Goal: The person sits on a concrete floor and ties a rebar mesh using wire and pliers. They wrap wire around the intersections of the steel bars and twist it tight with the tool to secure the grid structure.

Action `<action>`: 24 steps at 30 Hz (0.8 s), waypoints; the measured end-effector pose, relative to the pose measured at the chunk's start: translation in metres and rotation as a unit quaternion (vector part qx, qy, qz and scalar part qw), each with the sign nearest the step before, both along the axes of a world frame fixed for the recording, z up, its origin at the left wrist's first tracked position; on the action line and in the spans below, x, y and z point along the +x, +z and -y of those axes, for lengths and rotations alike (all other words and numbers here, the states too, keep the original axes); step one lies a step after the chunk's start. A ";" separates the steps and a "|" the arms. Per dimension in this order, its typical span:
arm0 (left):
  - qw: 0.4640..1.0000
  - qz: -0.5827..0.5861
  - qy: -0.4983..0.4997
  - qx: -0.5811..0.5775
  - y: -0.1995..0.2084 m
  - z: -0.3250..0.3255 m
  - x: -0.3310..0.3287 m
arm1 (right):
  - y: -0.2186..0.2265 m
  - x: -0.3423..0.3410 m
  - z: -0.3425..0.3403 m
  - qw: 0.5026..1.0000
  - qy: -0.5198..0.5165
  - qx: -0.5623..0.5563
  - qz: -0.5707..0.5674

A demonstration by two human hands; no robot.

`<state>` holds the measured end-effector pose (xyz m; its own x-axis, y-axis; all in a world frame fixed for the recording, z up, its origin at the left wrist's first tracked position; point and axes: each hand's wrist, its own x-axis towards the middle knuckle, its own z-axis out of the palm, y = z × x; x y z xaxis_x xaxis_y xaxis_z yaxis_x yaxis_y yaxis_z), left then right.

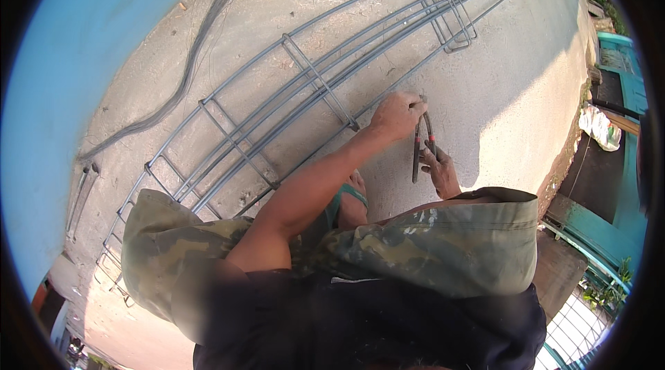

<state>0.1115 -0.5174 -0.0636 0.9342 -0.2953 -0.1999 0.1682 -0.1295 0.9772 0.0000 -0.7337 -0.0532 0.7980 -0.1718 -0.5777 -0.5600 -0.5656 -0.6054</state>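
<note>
My right hand (443, 172) holds a pair of dark pincers (430, 136) by one handle, fingers around it. The handles carry small red marks and stand slightly apart, with the head pointing away from me. Up at that head is my left hand (398, 116), closed, its thumb and fingers pinched together; what sits between them is too small to make out. Just left of this hand runs a long cage of grey steel reinforcing bars (332, 84), with square stirrups around the bars. One stirrup corner (354, 125) lies close to my left wrist.
A bundle of thin tie wire (185, 79) stretches over the concrete ground (512, 72) at left. Near its end lies a dark long-handled tool (83, 193). My foot in a green sandal (353, 198) stands beside the cage. A turquoise frame (634, 93) and a white bag (600, 127) are at right.
</note>
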 end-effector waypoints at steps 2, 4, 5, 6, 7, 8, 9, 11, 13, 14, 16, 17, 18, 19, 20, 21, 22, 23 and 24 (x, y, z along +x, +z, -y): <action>0.999 -0.024 0.011 -0.035 -0.002 -0.003 0.003 | -0.011 0.009 0.022 0.972 0.143 -0.169 0.081; 0.999 0.014 0.042 -0.017 -0.004 -0.011 0.004 | 0.006 0.040 0.023 0.940 0.169 -0.224 0.195; 0.999 0.007 0.052 -0.014 -0.005 -0.017 0.005 | 0.025 0.062 0.003 0.961 0.107 -0.155 0.204; 0.998 0.003 0.058 -0.019 -0.002 -0.018 0.008 | 0.040 0.079 -0.009 0.975 0.065 -0.087 0.191; 0.997 -0.004 0.064 -0.031 0.002 -0.017 0.011 | 0.056 0.091 -0.020 0.976 0.104 -0.054 0.182; 0.998 -0.009 0.063 -0.017 0.009 -0.021 0.016 | 0.067 0.098 -0.032 0.974 0.143 -0.017 0.174; 0.997 -0.015 0.068 0.011 0.017 -0.032 0.021 | 0.068 0.100 -0.048 0.939 0.238 -0.164 0.188; 0.995 -0.026 0.086 0.041 0.023 -0.052 0.028 | 0.071 0.105 -0.077 0.775 0.403 -0.444 0.201; 0.993 -0.040 0.101 0.039 0.024 -0.064 0.031 | 0.077 0.115 -0.089 0.763 0.366 -0.438 0.304; 0.994 -0.042 0.101 0.020 0.026 -0.068 0.033 | 0.076 0.119 -0.094 0.754 0.346 -0.433 0.353; 0.994 -0.045 0.098 -0.020 0.031 -0.075 0.034 | 0.059 0.118 -0.114 0.874 0.320 -0.215 0.297; 0.990 -0.062 0.113 -0.061 0.028 -0.074 0.034 | 0.051 0.116 -0.123 0.912 0.300 -0.100 0.261; 0.983 -0.079 0.127 -0.101 0.023 -0.070 0.033 | 0.047 0.110 -0.130 0.941 0.241 -0.045 0.233; 0.975 -0.095 0.147 -0.136 0.022 -0.070 0.032 | 0.043 0.103 -0.137 0.962 0.184 0.017 0.203; 0.972 -0.103 0.158 -0.141 0.020 -0.070 0.029 | 0.038 0.098 -0.143 0.975 0.124 0.078 0.169; 0.969 -0.110 0.169 -0.146 0.019 -0.070 0.027 | 0.032 0.094 -0.147 0.974 0.094 0.123 0.165; 0.965 -0.117 0.172 -0.158 0.021 -0.068 0.027 | 0.030 0.092 -0.148 0.972 0.058 0.158 0.162; 0.960 -0.124 0.186 -0.167 0.023 -0.069 0.028 | 0.030 0.090 -0.149 0.968 0.022 0.193 0.160; 0.955 -0.131 0.200 -0.176 0.025 -0.070 0.030 | 0.032 0.091 -0.150 0.967 0.012 0.206 0.149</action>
<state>0.1412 -0.4470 -0.0385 0.9178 -0.0171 -0.3967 0.3802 0.3260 0.8655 0.0907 -0.5838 -0.0214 0.9408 0.0446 -0.3361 -0.3148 -0.2533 -0.9147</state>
